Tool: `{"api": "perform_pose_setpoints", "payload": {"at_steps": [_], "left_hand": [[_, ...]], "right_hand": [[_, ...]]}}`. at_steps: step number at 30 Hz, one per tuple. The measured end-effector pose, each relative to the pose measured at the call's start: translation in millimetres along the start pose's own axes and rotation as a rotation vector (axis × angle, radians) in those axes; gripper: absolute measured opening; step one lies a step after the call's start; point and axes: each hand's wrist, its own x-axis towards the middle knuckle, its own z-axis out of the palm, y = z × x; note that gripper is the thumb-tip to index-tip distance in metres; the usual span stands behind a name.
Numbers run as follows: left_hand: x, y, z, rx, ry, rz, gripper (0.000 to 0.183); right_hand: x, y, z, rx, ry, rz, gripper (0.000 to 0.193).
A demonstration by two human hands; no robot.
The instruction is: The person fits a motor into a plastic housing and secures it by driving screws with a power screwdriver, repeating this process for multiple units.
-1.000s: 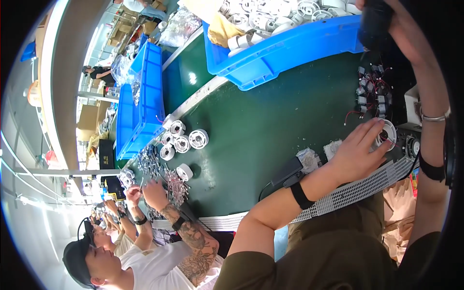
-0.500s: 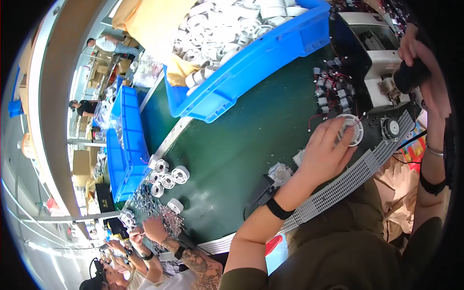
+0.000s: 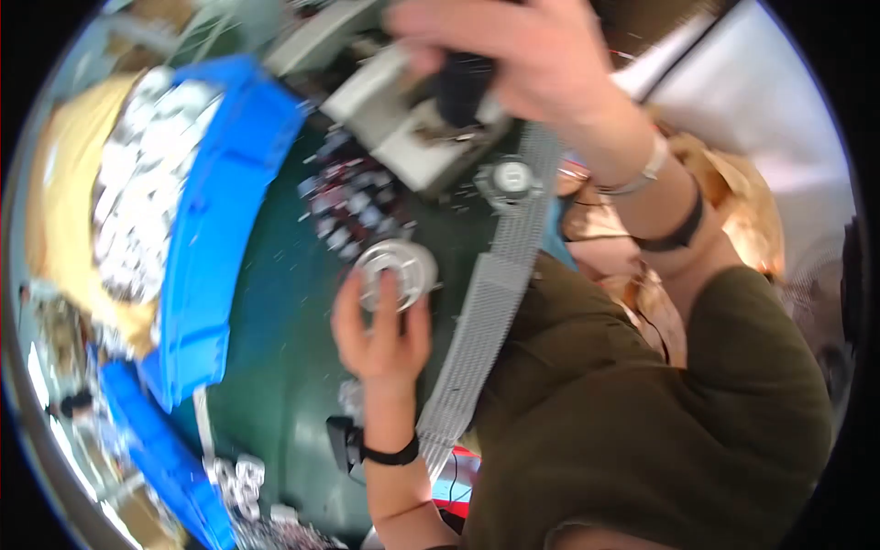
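My left hand (image 3: 380, 335) grips a round white plastic housing (image 3: 410, 275) on the green bench, with fingers reaching into its open middle. Smeared by motion, my right hand (image 3: 527, 60) is closed at a black cylindrical part (image 3: 466, 87) on the front of a pale metal bench machine (image 3: 390, 110). Just beyond the housing lies a heap of small grey motor-like parts with red wires (image 3: 357, 197). A round speaker-like part (image 3: 511, 179) with a pale centre rests beside the machine, near the perforated strip.
A blue crate (image 3: 215, 211) full of white plastic rings (image 3: 151, 183) stands at left, a second blue crate (image 3: 170, 454) below it. More white housings (image 3: 240, 484) sit at lower left. A grey perforated strip (image 3: 486, 316) lines the bench's near edge. A black device (image 3: 343, 445) lies beside my left wrist.
The whole view has swung toward the machine, so everything sits further left in the picture. My left hand still holds the white housing; my right hand remains at the black part.
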Motion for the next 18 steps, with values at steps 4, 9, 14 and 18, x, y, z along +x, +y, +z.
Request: {"api": "perform_pose_setpoints", "payload": {"at_steps": [4, 9, 14, 18], "left_hand": [[3, -3, 4, -0.099, 0.015, 0.025, 0.035], [1, -5, 4, -0.097, 0.014, 0.025, 0.036], [1, -4, 4, -0.095, 0.012, 0.023, 0.038], [2, -2, 3, -0.081, 0.006, 0.015, 0.038]], "right_hand": [[9, 0, 4, -0.022, 0.090, -0.058, 0.032], [10, 7, 2, -0.134, 0.066, -0.121, 0.033], [7, 8, 1, -0.104, 0.092, -0.014, 0.034], [6, 15, -3, -0.003, 0.098, 0.078, 0.035]]}}
